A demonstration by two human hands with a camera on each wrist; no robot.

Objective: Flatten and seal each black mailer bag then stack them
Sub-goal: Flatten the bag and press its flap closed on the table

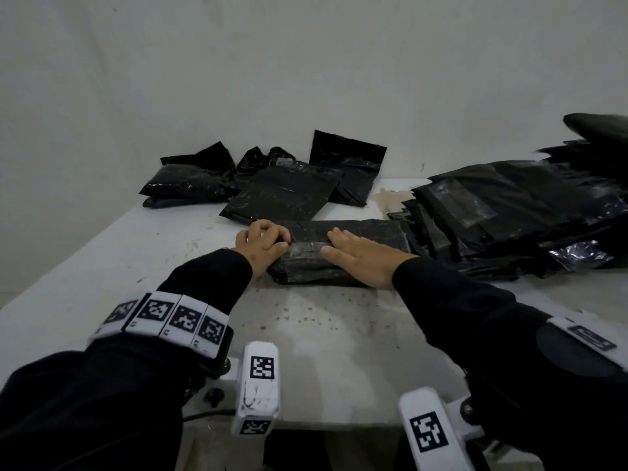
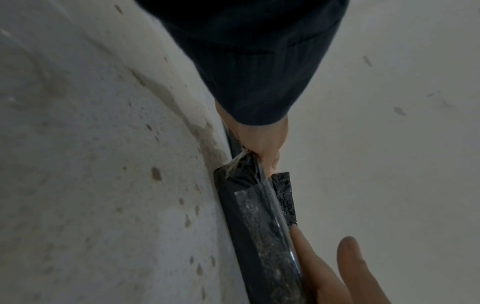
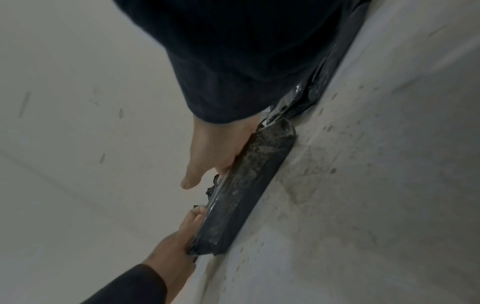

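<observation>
Head view — hands (image 1: 360,258) on mailer (image 1: 339,253)

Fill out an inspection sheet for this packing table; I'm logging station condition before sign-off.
Surface: grey table, speckled with dark spots and stains.
Job's things: one black mailer bag lies flat under both hands; a heap of mailer bags sits at the right; four or so filled bags lie at the back by the wall.
Clutter: nothing seen.
Hands: left hand, fingers curled, pinches the bag's left end; right hand presses flat on the bag.
Cables: one thin dark cable near the left wrist mount.
Surroundings: plain pale wall with small scuffs.
</observation>
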